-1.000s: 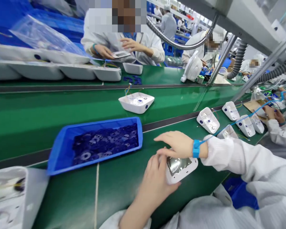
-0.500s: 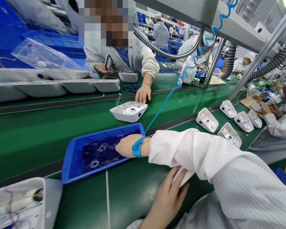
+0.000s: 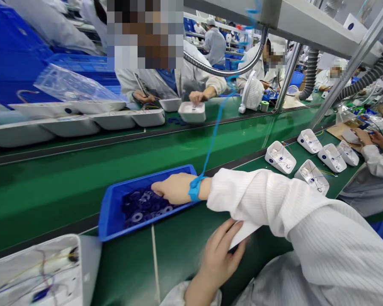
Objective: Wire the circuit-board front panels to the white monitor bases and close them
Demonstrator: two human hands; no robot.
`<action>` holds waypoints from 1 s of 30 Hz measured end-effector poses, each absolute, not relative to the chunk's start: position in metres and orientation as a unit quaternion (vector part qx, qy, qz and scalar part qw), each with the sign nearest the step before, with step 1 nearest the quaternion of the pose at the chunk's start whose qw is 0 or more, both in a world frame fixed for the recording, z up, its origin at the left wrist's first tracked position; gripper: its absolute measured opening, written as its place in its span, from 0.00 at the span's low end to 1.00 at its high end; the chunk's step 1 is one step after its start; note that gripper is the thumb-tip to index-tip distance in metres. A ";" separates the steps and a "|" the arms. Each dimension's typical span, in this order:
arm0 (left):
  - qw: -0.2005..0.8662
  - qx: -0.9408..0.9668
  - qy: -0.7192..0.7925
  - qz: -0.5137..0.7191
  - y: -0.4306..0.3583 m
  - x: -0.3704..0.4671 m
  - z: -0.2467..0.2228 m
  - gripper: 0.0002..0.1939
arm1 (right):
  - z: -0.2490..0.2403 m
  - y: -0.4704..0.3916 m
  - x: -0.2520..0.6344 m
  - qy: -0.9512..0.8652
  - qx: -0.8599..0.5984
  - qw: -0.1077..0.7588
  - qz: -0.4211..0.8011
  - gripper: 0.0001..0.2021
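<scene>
My right hand point(image 3: 175, 188), with a blue wrist strap point(image 3: 195, 189) and coiled cord, reaches into a blue bin point(image 3: 131, 232). Purple-blue and pale ring-shaped parts point(image 3: 137, 217) fill the bin. The fingers are curled down among the parts; their tips are hidden, and so is anything in them. Below my right sleeve, my left hand point(image 3: 221, 255) grips a white plastic housing point(image 3: 243, 233), most of which the sleeve covers. At lower left stands another open white housing point(image 3: 83, 272) with wires inside.
Several white housings point(image 3: 280, 157) with wires lie on the green bench at right. A green conveyor point(image 3: 67, 170) runs beyond the bin. Across it, a co-worker's hand point(image 3: 198, 97) holds a white housing point(image 3: 192, 114), near a row of others point(image 3: 70, 126). A metal post point(image 3: 286, 78) rises behind.
The co-worker's hand has lifted a white housing off the conveyor to the far bench. My right hand has shifted slightly within the bin. My left hand keeps its grip; the view has turned a little.
</scene>
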State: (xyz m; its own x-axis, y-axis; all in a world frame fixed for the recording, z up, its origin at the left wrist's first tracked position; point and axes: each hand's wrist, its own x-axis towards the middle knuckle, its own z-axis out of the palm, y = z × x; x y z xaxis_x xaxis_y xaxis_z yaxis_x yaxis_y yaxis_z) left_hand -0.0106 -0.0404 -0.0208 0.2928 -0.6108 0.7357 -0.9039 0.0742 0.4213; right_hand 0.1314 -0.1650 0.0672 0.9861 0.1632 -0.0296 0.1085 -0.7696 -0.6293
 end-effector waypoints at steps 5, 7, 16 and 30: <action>0.474 0.662 -0.572 0.105 -0.039 -0.016 -0.020 0.18 | 0.099 -0.182 0.070 -0.077 -0.922 0.379 0.022 0.07; 0.487 0.657 -0.567 0.102 -0.039 -0.018 -0.021 0.19 | 0.109 -0.197 0.035 -0.021 -0.880 0.473 0.024 0.06; 0.501 0.652 -0.560 0.102 -0.041 -0.019 -0.021 0.22 | 0.113 -0.253 -0.096 0.177 -0.829 0.527 0.060 0.10; 0.514 0.642 -0.561 0.094 -0.043 -0.019 -0.021 0.24 | 0.104 -0.260 -0.114 0.154 -0.914 0.371 0.061 0.21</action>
